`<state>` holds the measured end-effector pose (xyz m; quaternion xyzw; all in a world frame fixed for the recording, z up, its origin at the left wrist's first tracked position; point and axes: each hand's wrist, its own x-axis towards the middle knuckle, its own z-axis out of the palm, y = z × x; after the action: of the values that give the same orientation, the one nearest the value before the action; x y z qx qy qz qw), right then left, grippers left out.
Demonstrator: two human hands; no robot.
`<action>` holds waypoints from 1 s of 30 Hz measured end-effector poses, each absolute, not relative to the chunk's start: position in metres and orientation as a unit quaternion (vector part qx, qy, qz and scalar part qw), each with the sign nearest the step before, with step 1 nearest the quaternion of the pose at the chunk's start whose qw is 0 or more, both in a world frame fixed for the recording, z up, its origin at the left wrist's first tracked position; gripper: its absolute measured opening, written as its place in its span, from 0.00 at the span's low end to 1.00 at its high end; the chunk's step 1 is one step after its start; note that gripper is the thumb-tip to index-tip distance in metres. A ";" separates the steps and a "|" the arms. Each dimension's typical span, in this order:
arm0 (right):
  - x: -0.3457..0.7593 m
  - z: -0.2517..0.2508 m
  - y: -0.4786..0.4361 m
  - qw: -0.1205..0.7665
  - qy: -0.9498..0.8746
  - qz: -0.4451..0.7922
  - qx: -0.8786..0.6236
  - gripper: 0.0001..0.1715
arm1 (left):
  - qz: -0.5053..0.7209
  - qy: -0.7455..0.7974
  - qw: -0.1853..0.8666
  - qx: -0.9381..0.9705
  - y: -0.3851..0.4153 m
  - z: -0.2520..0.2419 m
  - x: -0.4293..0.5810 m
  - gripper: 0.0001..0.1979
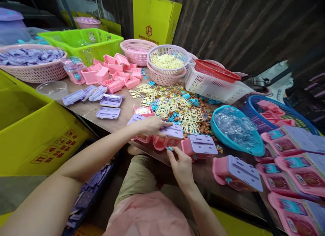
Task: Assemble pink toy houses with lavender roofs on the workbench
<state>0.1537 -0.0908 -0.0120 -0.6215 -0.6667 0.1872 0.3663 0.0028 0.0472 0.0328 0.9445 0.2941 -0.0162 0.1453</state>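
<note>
My left hand (155,126) grips the near side of a purple lid (174,130), its index finger stretched along the top. Under that lid sits a pink toy box (160,143) at the table's front edge. Low at the box's front, my right hand (180,163) pinches a small teal plastic piece (169,148) between thumb and forefinger. To the right stands another pink box with a purple lid (203,143), and a further lidded box (238,173) lies beyond it. Left of my hand a purple lid (136,118) shows partly, with a pink box under it.
Cream plastic frames (189,116) and brown and teal bits are heaped behind my hands. A teal basin (236,131) of clear plastic parts stands right, near packed pink toys (281,175). Pink trays (119,77) and purple cases (108,112) lie left. A yellow carton (40,138) borders the table.
</note>
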 end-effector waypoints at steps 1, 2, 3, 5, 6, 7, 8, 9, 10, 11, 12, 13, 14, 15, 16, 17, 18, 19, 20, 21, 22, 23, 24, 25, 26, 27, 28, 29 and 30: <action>0.153 -0.014 -0.087 0.361 -0.669 0.172 -0.626 0.14 | -0.023 0.304 0.147 0.941 0.049 0.036 0.006 0.32; 0.152 -0.016 -0.082 0.357 -0.672 0.155 -0.630 0.15 | -0.028 0.311 0.147 0.939 0.049 0.038 0.008 0.32; 0.152 -0.018 -0.078 0.355 -0.675 0.135 -0.632 0.16 | -0.030 0.316 0.147 0.937 0.049 0.039 0.010 0.32; 0.150 -0.021 -0.072 0.350 -0.681 0.092 -0.636 0.17 | -0.030 0.323 0.147 0.934 0.048 0.039 0.012 0.33; 0.148 -0.023 -0.069 0.348 -0.683 0.070 -0.638 0.18 | -0.030 0.326 0.147 0.933 0.047 0.039 0.012 0.34; 0.147 -0.024 -0.067 0.347 -0.684 0.052 -0.640 0.18 | -0.029 0.330 0.149 0.932 0.047 0.037 0.012 0.34; 0.146 -0.025 -0.065 0.346 -0.684 0.038 -0.641 0.18 | -0.029 0.334 0.150 0.930 0.046 0.036 0.012 0.34; 0.145 -0.026 -0.064 0.346 -0.684 0.030 -0.642 0.18 | -0.028 0.338 0.151 0.929 0.046 0.036 0.012 0.35; 0.144 -0.027 -0.063 0.345 -0.683 0.026 -0.643 0.18 | -0.027 0.340 0.153 0.927 0.046 0.035 0.012 0.35; 0.143 -0.028 -0.062 0.345 -0.682 0.023 -0.645 0.17 | -0.026 0.341 0.158 0.926 0.046 0.035 0.012 0.35; 0.143 -0.028 -0.061 0.343 -0.681 0.018 -0.647 0.17 | -0.022 0.341 0.164 0.925 0.046 0.035 0.012 0.35; 0.143 -0.029 -0.061 0.341 -0.679 0.014 -0.649 0.17 | -0.017 0.340 0.171 0.924 0.046 0.035 0.012 0.35; 0.143 -0.029 -0.061 0.339 -0.679 0.009 -0.651 0.17 | -0.010 0.340 0.176 0.924 0.046 0.035 0.012 0.34; 0.143 -0.029 -0.061 0.337 -0.679 0.005 -0.652 0.17 | -0.005 0.340 0.179 0.923 0.047 0.034 0.011 0.34; 0.142 -0.028 -0.061 0.334 -0.680 0.002 -0.653 0.17 | -0.001 0.341 0.180 0.923 0.047 0.034 0.011 0.33; 0.142 -0.028 -0.061 0.331 -0.681 -0.001 -0.653 0.17 | 0.002 0.341 0.178 0.923 0.047 0.034 0.012 0.33; 0.142 -0.028 -0.060 0.329 -0.683 -0.003 -0.653 0.17 | 0.003 0.342 0.175 0.923 0.047 0.033 0.012 0.33; 0.141 -0.027 -0.060 0.327 -0.684 -0.006 -0.653 0.17 | 0.002 0.342 0.172 0.924 0.047 0.033 0.012 0.33; 0.141 -0.027 -0.060 0.325 -0.684 -0.009 -0.653 0.17 | 0.001 0.344 0.170 0.924 0.047 0.033 0.012 0.33; 0.140 -0.027 -0.060 0.323 -0.684 -0.011 -0.654 0.17 | 0.002 0.345 0.168 0.924 0.047 0.032 0.012 0.33; 0.139 -0.027 -0.060 0.321 -0.684 -0.015 -0.655 0.16 | 0.003 0.345 0.166 0.924 0.046 0.032 0.012 0.33; 0.138 -0.027 -0.060 0.318 -0.684 -0.019 -0.657 0.16 | 0.004 0.346 0.164 0.924 0.046 0.032 0.012 0.33; 0.138 -0.028 -0.060 0.314 -0.684 -0.024 -0.658 0.16 | 0.003 0.346 0.162 0.924 0.046 0.032 0.012 0.33; 0.137 -0.028 -0.060 0.309 -0.685 -0.029 -0.659 0.16 | 0.002 0.346 0.160 0.925 0.045 0.032 0.012 0.33; 0.137 -0.029 -0.060 0.305 -0.687 -0.034 -0.659 0.15 | 0.001 0.346 0.157 0.925 0.045 0.031 0.012 0.33; 0.136 -0.030 -0.060 0.300 -0.688 -0.040 -0.660 0.15 | 0.001 0.346 0.154 0.925 0.045 0.030 0.012 0.33; 0.135 -0.031 -0.061 0.297 -0.688 -0.043 -0.661 0.15 | 0.003 0.347 0.152 0.925 0.044 0.030 0.012 0.33; 0.135 -0.032 -0.061 0.293 -0.688 -0.047 -0.662 0.15 | 0.007 0.349 0.150 0.925 0.044 0.029 0.012 0.34; 0.134 -0.033 -0.061 0.289 -0.687 -0.053 -0.664 0.15 | 0.013 0.350 0.149 0.925 0.043 0.028 0.013 0.34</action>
<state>0.1338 -0.0614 -0.0329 -0.6644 -0.6874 -0.0528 0.2887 0.0127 0.0433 0.0276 0.9246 0.3502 0.0127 0.1492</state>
